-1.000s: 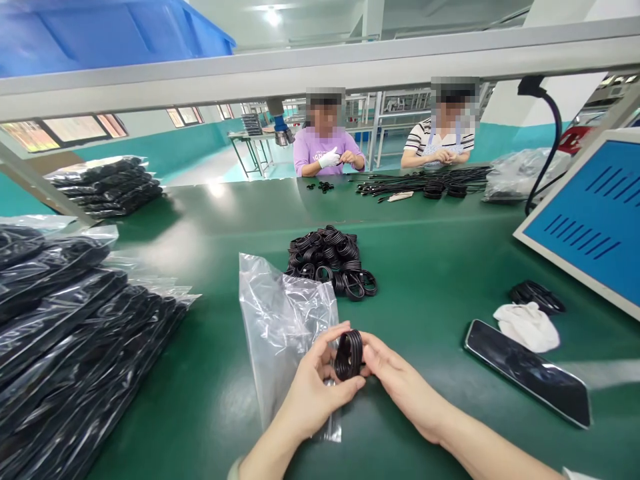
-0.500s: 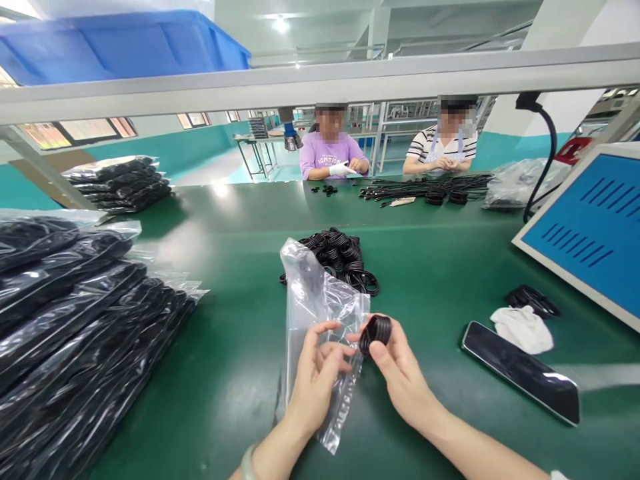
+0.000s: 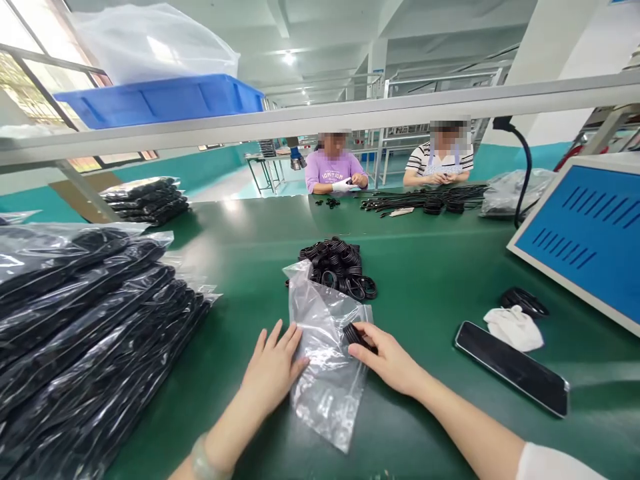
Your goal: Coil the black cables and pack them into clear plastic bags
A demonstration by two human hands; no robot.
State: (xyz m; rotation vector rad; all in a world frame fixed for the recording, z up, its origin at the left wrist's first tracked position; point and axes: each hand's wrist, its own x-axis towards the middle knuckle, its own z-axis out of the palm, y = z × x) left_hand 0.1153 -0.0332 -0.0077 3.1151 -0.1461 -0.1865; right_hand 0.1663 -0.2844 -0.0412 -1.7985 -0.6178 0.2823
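A clear plastic bag [image 3: 325, 380] lies on the green table in front of me. My left hand [image 3: 273, 363] is spread flat, palm down, its fingertips on the bag's left edge. In my right hand [image 3: 387, 357] is a small black cable coil [image 3: 356, 335], pinched between thumb and fingers over the right side of the bag. Whether the coil is inside or on top of the bag, I cannot tell. Just behind the bag sits a pile of black coiled cables [image 3: 337, 263], partly covered by the bag's top corner.
Filled bags [image 3: 90, 320] are stacked at left. At right lie a phone [image 3: 513, 367], a white cloth [image 3: 515, 327] and a black coil [image 3: 525, 302], beside a blue machine [image 3: 590, 227]. Two people sit across the table behind loose cables [image 3: 425, 199]. A rail [image 3: 320, 115] crosses above.
My left hand has moved left and down and opened flat by the bag's edge. My right hand has brought the coil slightly left, over the bag, which now lies flatter. The view has tilted up.
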